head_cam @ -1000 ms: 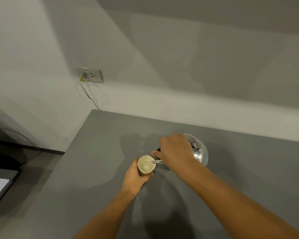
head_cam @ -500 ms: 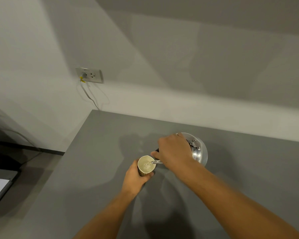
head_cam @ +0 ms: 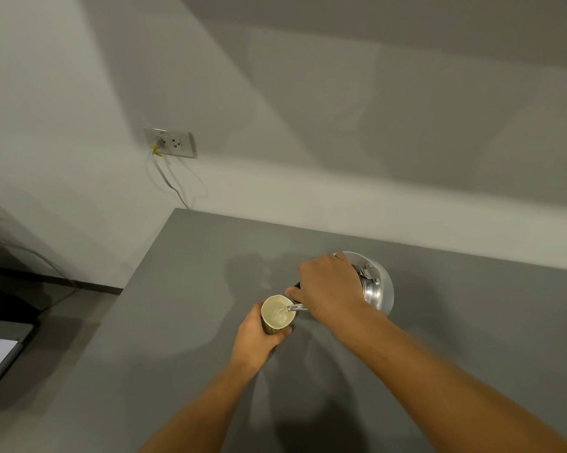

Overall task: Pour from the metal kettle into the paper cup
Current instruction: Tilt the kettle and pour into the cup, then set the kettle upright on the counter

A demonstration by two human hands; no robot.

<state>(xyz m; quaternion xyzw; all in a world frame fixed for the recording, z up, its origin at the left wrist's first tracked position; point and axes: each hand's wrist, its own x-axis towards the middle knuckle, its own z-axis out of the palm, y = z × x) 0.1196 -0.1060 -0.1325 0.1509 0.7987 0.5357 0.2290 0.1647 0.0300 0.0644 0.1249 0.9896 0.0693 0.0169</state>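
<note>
Grey and bare, the desk (head_cam: pixel 184 289) runs up to a pale wall where a socket (head_cam: pixel 170 142) carries one plugged-in cable. We stand over it with both arms reaching in. Our left hand (head_cam: pixel 254 338) wraps the paper cup (head_cam: pixel 277 315) from the near side, fingers (head_cam: pixel 283 331) closed around its wall below the rim; we judge this grip is there to stop the light cup sliding or tipping under the stream. Whether the cup rests on the desk or is lifted slightly we cannot tell. Our right hand (head_cam: pixel 329 289) is closed on the dark handle of the metal kettle (head_cam: pixel 378 289), which is tilted toward the cup so its thin spout (head_cam: pixel 296 308) reaches just over the rim. Liquid glints inside the cup, so we judge the pour is under way. Keeping the spout close to the rim likely limits splashing.
</note>
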